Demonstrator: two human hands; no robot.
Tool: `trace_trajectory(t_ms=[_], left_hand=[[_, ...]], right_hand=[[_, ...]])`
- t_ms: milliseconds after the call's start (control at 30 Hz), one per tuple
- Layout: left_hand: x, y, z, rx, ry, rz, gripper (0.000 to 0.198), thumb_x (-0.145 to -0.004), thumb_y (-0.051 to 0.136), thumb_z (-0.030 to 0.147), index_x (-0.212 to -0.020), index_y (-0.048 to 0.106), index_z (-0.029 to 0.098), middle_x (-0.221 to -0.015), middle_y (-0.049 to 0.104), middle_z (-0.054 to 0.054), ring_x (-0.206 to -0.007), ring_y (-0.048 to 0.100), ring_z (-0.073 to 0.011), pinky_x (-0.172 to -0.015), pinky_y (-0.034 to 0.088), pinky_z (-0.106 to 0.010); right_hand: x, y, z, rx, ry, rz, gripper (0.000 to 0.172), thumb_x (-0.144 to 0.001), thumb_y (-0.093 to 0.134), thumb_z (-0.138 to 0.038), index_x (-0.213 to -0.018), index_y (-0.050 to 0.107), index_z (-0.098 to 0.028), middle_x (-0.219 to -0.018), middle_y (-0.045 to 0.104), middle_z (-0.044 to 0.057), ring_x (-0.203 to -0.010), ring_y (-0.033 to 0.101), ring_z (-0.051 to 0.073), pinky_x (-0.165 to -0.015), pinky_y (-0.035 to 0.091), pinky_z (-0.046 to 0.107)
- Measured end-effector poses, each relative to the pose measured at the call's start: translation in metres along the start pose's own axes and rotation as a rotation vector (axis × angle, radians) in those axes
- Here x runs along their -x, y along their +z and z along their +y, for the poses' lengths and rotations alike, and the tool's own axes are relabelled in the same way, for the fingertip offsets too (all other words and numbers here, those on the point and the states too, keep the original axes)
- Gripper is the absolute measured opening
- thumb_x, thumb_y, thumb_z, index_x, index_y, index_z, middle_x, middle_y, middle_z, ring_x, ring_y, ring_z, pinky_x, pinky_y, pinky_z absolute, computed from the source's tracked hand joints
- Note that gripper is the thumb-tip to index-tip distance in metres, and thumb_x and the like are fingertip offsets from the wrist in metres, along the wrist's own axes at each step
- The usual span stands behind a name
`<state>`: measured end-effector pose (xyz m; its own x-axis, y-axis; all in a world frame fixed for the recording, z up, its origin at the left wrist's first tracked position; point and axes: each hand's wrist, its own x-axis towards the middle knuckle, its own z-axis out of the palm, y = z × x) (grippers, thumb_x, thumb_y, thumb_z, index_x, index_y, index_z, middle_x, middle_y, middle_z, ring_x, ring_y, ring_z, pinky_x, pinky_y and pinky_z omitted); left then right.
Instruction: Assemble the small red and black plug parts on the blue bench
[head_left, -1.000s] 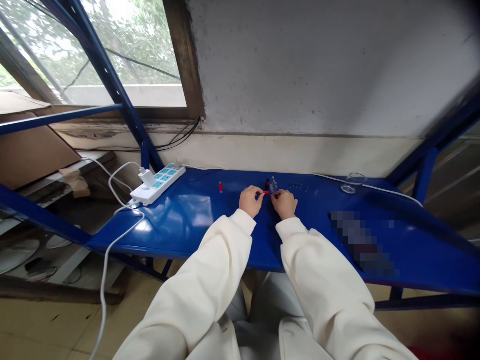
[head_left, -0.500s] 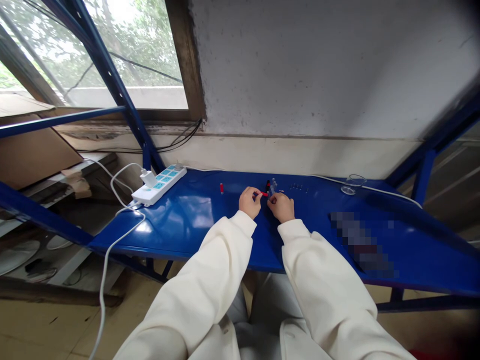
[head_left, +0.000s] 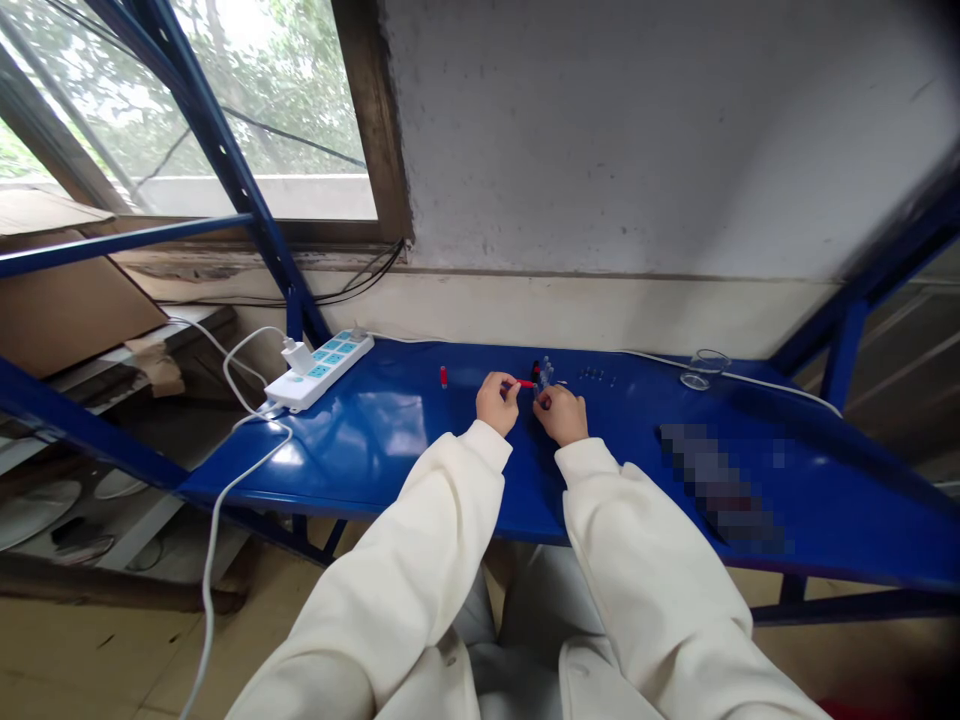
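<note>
My left hand (head_left: 497, 404) is closed on a slim red tube (head_left: 526, 384), which points right toward the other hand. My right hand (head_left: 562, 413) is in a pinch, its fingertips at a small clear piece (head_left: 537, 393) that they mostly cover. Just behind the right fingers stand several small clear vials (head_left: 547, 370) and a small black-and-red item (head_left: 535, 370). Off to the left, a short red tube with a pale base (head_left: 443, 377) stands upright on the blue tabletop (head_left: 360, 460).
Tiny clear pieces (head_left: 596, 375) lie right of the vials. A drinking glass (head_left: 703, 370) stands at the back right, near a white cable. A pixelated dark object (head_left: 724, 490) lies front right. At the left is a white power strip (head_left: 319, 372) with a plug and trailing cord.
My left hand has shifted very slightly left, showing more of the red tube. The right hand has barely moved, and both grips look the same.
</note>
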<state>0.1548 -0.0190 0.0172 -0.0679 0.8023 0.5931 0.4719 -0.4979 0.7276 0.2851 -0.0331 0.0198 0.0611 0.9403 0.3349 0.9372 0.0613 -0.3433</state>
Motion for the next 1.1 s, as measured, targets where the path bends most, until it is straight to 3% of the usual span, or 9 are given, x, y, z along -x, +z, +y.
trace_trajectory(t_ms=[267, 467, 633, 867, 1100], left_hand=[[0.001, -0.002, 0.004, 0.007, 0.036, -0.024, 0.006, -0.079, 0.047, 0.02, -0.078, 0.052, 0.018, -0.082, 0.055, -0.003, -0.064, 0.05, -0.0094, -0.066, 0.044, -0.025], [0.006, -0.007, 0.014, 0.005, 0.143, -0.114, 0.025, -0.082, 0.045, 0.024, -0.105, 0.053, 0.02, -0.105, 0.053, -0.007, -0.077, 0.054, -0.0111, -0.071, 0.046, -0.025], [0.007, -0.01, 0.018, -0.018, 0.193, -0.182, 0.035, -0.083, 0.042, 0.022, -0.118, 0.049, 0.023, -0.107, 0.053, -0.007, -0.088, 0.054, -0.0128, -0.078, 0.046, -0.025], [0.006, -0.005, 0.01, -0.07, 0.223, -0.24, 0.034, -0.081, 0.041, 0.015, -0.109, 0.059, 0.022, -0.096, 0.055, -0.006, -0.091, 0.053, -0.0135, -0.086, 0.044, -0.028], [0.007, -0.005, 0.01, -0.008, 0.207, -0.183, 0.032, -0.083, 0.043, 0.023, -0.113, 0.053, 0.021, -0.101, 0.055, -0.006, -0.077, 0.055, -0.0104, -0.077, 0.047, -0.025]], right_hand=[[0.001, -0.001, -0.001, -0.011, -0.045, 0.008, 0.009, -0.073, 0.049, -0.024, -0.069, 0.054, -0.018, -0.077, 0.058, 0.002, -0.074, 0.051, 0.014, -0.063, 0.024, 0.026], [0.001, 0.001, -0.001, -0.021, -0.057, 0.028, 0.011, -0.074, 0.049, -0.027, -0.069, 0.054, -0.018, -0.077, 0.057, 0.002, -0.071, 0.051, 0.013, -0.062, 0.024, 0.026], [0.001, 0.0, -0.003, -0.081, -0.027, 0.052, 0.016, -0.075, 0.049, -0.031, -0.068, 0.055, -0.018, -0.074, 0.058, 0.002, -0.069, 0.052, 0.013, -0.061, 0.026, 0.026], [0.0, 0.001, -0.002, -0.18, 0.04, 0.067, 0.014, -0.072, 0.052, -0.032, -0.07, 0.056, -0.018, -0.073, 0.059, 0.002, -0.07, 0.053, 0.014, -0.062, 0.032, 0.024], [0.001, 0.001, -0.003, -0.174, -0.036, 0.076, 0.018, -0.075, 0.05, -0.034, -0.073, 0.058, -0.018, -0.074, 0.06, 0.003, -0.071, 0.054, 0.015, -0.061, 0.032, 0.024]])
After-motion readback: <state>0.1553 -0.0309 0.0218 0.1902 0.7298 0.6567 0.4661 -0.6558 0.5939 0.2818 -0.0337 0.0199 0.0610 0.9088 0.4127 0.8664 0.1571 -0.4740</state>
